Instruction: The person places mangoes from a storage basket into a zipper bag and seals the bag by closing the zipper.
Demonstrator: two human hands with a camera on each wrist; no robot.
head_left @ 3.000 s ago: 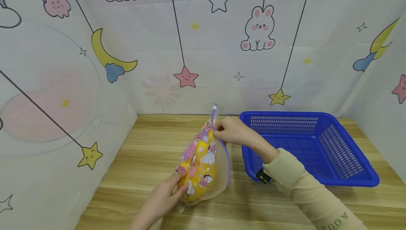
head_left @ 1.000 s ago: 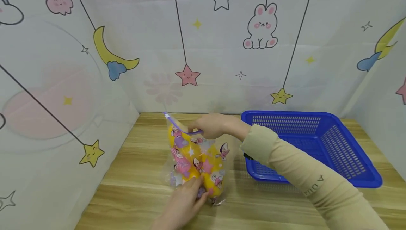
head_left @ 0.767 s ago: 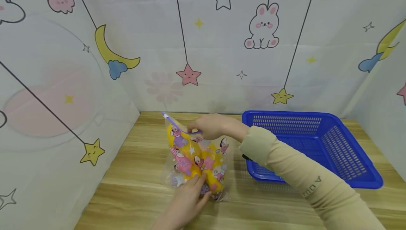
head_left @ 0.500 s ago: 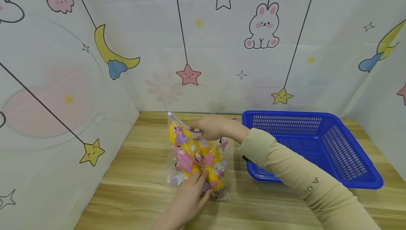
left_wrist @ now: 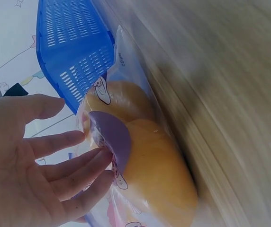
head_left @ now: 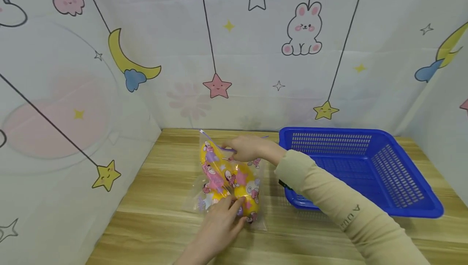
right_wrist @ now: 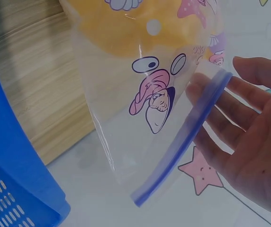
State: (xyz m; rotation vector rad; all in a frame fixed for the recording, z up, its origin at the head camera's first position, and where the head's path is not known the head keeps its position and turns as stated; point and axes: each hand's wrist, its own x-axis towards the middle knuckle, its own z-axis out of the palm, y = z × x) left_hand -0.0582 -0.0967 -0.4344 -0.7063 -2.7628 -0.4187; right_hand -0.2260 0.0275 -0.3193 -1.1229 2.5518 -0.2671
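Note:
A clear zip bag (head_left: pixel 212 175) with a purple seal and pink cartoon prints stands tilted on the table, bulging with rounded yellow things (left_wrist: pixel 159 170). My right hand (head_left: pixel 246 148) is at its top edge. In the right wrist view the purple zip strip (right_wrist: pixel 192 123) runs between the thumb and the fingers of this hand (right_wrist: pixel 254 118), with fingertips showing through the plastic. Low on the bag's near side, my left hand (head_left: pixel 221 220) touches the plastic. Its fingers (left_wrist: pixel 74 175) reach the bag slightly bent, while the thumb stands apart.
To the right of the bag sits a blue plastic basket (head_left: pixel 365 213) with slotted walls. My right forearm, in a beige sleeve (head_left: pixel 336 200), passes over its left front corner. The wooden table (head_left: pixel 153 200) meets a patterned white cloth (head_left: pixel 248 110) behind and at both sides.
Over three seconds my right hand moved left with the bag's top, and the bag turned broadside to the head view. My left hand shifted right. Lately the top corner drifted slightly right.

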